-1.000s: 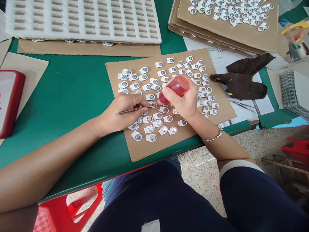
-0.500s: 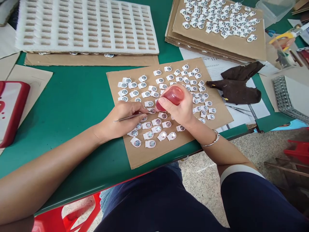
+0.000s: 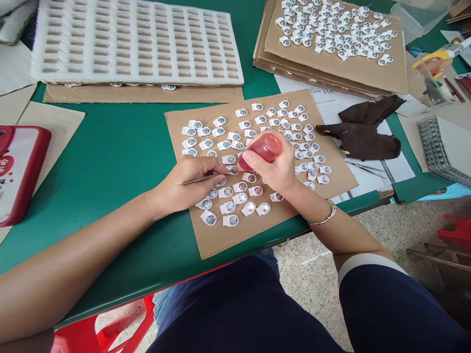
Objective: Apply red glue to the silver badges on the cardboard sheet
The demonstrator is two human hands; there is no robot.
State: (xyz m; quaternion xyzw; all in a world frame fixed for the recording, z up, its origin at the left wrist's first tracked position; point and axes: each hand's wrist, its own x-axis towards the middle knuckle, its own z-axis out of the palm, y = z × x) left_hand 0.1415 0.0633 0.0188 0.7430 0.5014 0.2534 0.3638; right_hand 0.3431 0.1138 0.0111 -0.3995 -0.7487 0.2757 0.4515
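Note:
My right hand (image 3: pixel 277 169) is wrapped round a red translucent squeeze bottle (image 3: pixel 268 147), tilted with its nozzle end down toward a small round piece on a white tab (image 3: pixel 231 170). Close by on the left, my left hand (image 3: pixel 189 181) pinches a thin metal tool (image 3: pixel 196 180), perhaps tweezers; its tip is by the same piece and partly hidden by the fingers. Many similar round pieces with silvery discs lie spread over a brown cardboard sheet (image 3: pixel 217 242) under both hands. Some of them are covered by my hands.
A white foam tray with slots (image 3: pixel 140 44) lies at the back left. Stacked cardboard (image 3: pixel 390 73) carrying more pieces is at the back right. A dark brown cloth (image 3: pixel 368 135) and metal tweezers (image 3: pixel 366 169) lie to the right. A red-cased phone (image 3: pixel 37 166) is at the left.
The whole view has shifted slightly right and down. Both hands keep the same hold and position over the same piece.

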